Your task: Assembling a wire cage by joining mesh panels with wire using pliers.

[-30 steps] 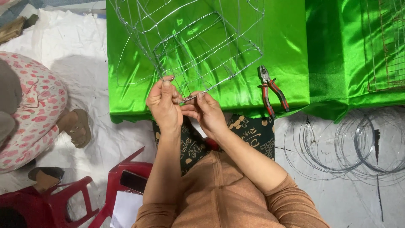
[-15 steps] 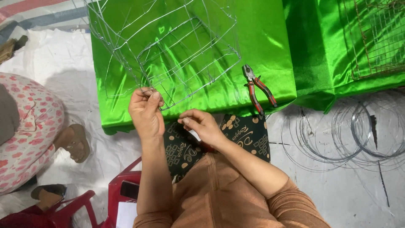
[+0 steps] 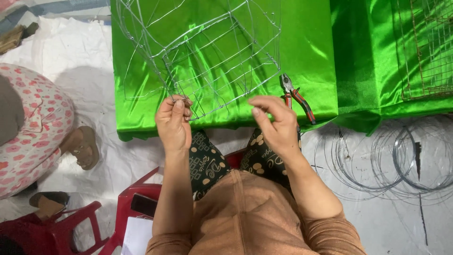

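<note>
Head view, looking straight down. Left hand (image 3: 173, 122) pinched shut on the near corner of a wire frame (image 3: 214, 56), fingertips (image 3: 181, 102) bunched round the joint, likely to keep the cage from rocking. Frame resting on the green satin cloth (image 3: 311, 61), tilted, its open lattice spreading toward the far edge. Right hand (image 3: 276, 123) hovering just right of the frame's near edge, fingers curled and loosely parted, holding nothing that shows; not touching the wire. Red-handled pliers (image 3: 296, 97) lying on the cloth just right of that hand, handles toward the near side, probably parked there for a quick grab. Coils of bare wire (image 3: 396, 156) on the white floor sheet to the right, well apart from the frame. A second, rusty wire grid (image 3: 427, 52) on cloth at far right. Red plastic stool (image 3: 137, 189) near left, under the arm. At far left, another person's patterned trouser leg (image 3: 35, 127) and a sandalled foot (image 3: 85, 146).
</note>
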